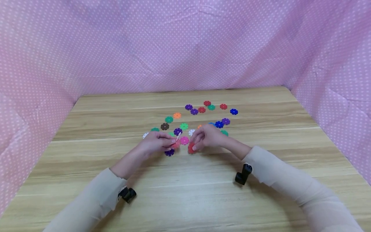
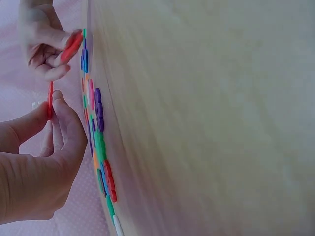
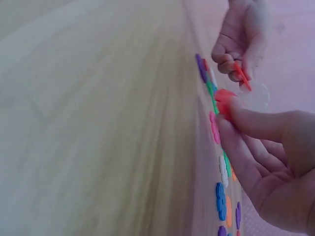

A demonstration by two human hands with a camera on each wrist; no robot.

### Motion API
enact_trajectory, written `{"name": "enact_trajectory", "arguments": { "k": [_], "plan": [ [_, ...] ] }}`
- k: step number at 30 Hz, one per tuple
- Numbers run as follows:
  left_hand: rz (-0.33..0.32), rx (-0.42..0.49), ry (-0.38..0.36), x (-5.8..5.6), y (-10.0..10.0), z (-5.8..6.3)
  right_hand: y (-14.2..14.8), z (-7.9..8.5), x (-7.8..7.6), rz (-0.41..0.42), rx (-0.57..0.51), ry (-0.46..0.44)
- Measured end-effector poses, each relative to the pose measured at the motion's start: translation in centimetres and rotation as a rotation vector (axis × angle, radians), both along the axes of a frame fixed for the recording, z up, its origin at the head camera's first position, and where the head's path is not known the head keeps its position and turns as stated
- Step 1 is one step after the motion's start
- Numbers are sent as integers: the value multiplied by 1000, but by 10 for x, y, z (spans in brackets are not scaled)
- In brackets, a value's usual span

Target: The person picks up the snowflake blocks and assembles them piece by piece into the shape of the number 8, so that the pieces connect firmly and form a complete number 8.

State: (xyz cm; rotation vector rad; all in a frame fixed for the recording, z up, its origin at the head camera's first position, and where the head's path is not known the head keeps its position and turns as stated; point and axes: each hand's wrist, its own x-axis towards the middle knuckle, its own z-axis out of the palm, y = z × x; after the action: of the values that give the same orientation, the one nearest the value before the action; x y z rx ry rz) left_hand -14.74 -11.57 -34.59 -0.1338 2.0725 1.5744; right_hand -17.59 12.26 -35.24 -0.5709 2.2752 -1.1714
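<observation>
Left hand (image 1: pixel 157 141) pinches red disc (image 1: pixel 175 144), white disc (image 3: pixel 261 97) against it; right hand (image 1: pixel 210 136) pinches second red disc (image 1: pixel 191 148). Looks like joining step; next needs edges aligned.

booth-like setup: dotted pink cloth (image 1: pixel 185 48) behind wooden table (image 1: pixel 174 193)

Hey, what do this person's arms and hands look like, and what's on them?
The left sleeve and right sleeve are pale beige and plain, ending short of the wrists. A small black device sits by each cuff. The left hand and right hand wear no gloves.
</observation>
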Motion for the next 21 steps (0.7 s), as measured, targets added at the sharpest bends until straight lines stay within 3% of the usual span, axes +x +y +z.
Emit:
{"name": "enact_trajectory", "arguments": {
  "k": [5, 11, 15, 21],
  "plan": [
    [13, -33, -4, -6, 3, 4, 2, 2, -12, -221, -137, -137],
    [3, -75, -1, -13, 9, 11, 1, 10, -21, -378, -199, -170],
    [-11, -113, -11, -15, 13, 14, -2, 15, -20, -458, -237, -230],
    [-21, -121, -6, -15, 17, 19, -5, 18, -18, -484, -248, -244]
  ]
}}
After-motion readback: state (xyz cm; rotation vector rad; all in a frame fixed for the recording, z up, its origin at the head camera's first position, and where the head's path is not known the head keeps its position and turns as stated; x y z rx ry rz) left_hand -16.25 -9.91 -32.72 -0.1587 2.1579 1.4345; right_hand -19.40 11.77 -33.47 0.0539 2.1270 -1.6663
